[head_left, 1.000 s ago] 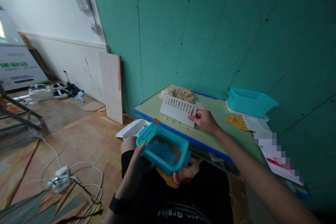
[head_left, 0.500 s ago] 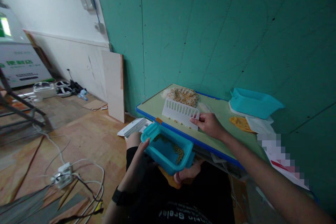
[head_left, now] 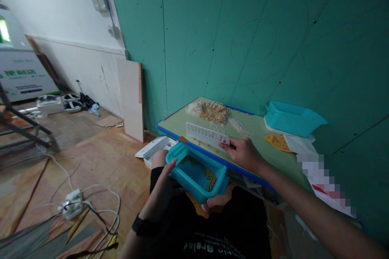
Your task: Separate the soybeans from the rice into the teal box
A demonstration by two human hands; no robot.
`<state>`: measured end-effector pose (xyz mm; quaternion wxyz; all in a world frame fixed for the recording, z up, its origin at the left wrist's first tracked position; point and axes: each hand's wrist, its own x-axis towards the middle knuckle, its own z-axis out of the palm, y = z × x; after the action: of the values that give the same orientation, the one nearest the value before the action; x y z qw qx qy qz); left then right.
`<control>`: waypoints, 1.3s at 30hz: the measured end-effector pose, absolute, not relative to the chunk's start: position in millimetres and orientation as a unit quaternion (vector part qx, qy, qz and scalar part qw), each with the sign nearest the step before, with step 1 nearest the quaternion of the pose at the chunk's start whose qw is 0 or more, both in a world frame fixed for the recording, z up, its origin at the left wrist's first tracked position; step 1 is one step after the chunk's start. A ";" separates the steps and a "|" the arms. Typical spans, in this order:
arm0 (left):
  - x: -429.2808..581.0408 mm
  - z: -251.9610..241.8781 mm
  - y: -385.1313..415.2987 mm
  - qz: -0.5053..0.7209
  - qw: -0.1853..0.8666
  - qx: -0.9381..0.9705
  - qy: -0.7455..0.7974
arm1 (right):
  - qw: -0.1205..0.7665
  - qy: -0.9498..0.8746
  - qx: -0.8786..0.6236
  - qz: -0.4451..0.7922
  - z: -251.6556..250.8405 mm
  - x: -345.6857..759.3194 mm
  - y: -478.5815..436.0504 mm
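My left hand (head_left: 168, 170) grips the left end of a blue plastic tub (head_left: 190, 186), its thumb on the rim. The tub is held over my lap, just in front of the table edge, with yellowish beans (head_left: 210, 179) along its inside. In my right hand (head_left: 243, 149) is the right end of a white slotted plastic strip (head_left: 206, 134), pinched between thumb and fingers. The strip is tilted above the near part of the table (head_left: 173, 123), with a few loose beans by it. Behind it lies a heap of beans mixed with white grains (head_left: 211, 112).
A second blue tub (head_left: 294, 119) stands at the table's right rear, near a yellow cloth (head_left: 278, 143) and a white cloth (head_left: 299, 144). A green wall (head_left: 194, 40) rises behind. Cables and a power strip (head_left: 73, 203) lie on the floor at left; an opened white box (head_left: 154, 149) sits beside my knee.
My right hand has tipped the slotted strip so it shows narrower, and its top edge is lower, uncovering more of the table before the heap. The held tub has shifted slightly right.
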<state>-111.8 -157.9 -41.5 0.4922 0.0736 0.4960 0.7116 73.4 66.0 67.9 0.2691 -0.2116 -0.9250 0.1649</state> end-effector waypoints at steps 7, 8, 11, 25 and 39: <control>-109.5 -34.4 -158.8 0.704 0.513 0.060 0.487 | 0.278 -0.920 -0.213 0.174 70.3 76.8 57.8; -109.4 -34.1 -158.7 0.707 0.510 0.065 0.485 | 0.277 -0.920 -0.212 0.176 69.5 77.3 57.1; -109.9 -35.6 -158.5 0.711 0.497 0.077 0.491 | 0.276 -0.922 -0.207 0.175 66.2 79.2 56.1; -113.5 -44.0 -157.6 0.725 0.494 0.102 0.468 | 0.299 -0.946 -0.106 0.061 56.2 92.7 39.5; -110.1 -42.6 -156.6 0.717 0.499 0.086 0.479 | 0.304 -0.949 -0.086 -0.001 51.7 86.9 33.8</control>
<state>-110.1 -156.6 -42.6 0.4993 0.0857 0.4793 0.7167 86.9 33.8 51.7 0.3044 -0.0856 -0.9487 -0.0014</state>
